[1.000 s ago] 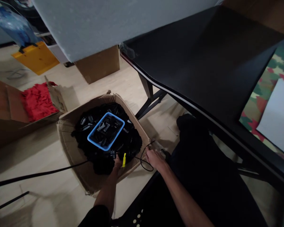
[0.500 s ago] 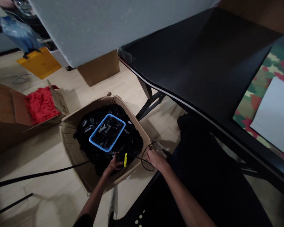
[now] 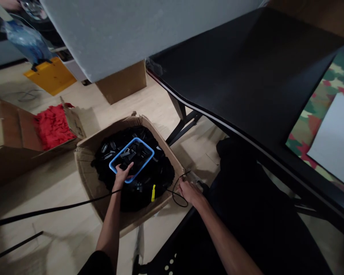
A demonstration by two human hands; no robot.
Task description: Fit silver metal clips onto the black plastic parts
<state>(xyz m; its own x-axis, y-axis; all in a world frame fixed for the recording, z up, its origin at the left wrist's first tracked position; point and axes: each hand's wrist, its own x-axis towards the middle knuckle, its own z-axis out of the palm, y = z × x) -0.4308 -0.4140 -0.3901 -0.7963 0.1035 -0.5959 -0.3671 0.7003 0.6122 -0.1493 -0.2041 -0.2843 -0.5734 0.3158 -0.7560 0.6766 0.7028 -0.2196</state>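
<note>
My left hand [image 3: 122, 175] is over the near rim of a blue-edged plastic basket [image 3: 147, 161], its thumb and fingers apart. Small black pieces [image 3: 134, 152], some with a grey shine, fill the basket; their exact kind is too small to tell. My right hand [image 3: 189, 191] is closed on a thin black cord [image 3: 174, 199] at the right edge of the cardboard box [image 3: 87, 168]. Inside that box the basket sits on a heap of black material [image 3: 163, 168]. A yellow strip [image 3: 153, 193] lies near the box's front side.
To the left, another cardboard box [image 3: 10, 128] holds red cloth-like pieces [image 3: 53, 126]. A black table [image 3: 232, 72] with a camouflage-patterned sheet [image 3: 306, 130] and white paper [image 3: 335, 133] stands at right. A black strap [image 3: 60, 209] crosses in from the left.
My left hand has moved up and left from the black heap beside the yellow strip to the blue basket's near rim. The right hand stays at the box edge with the cord.
</note>
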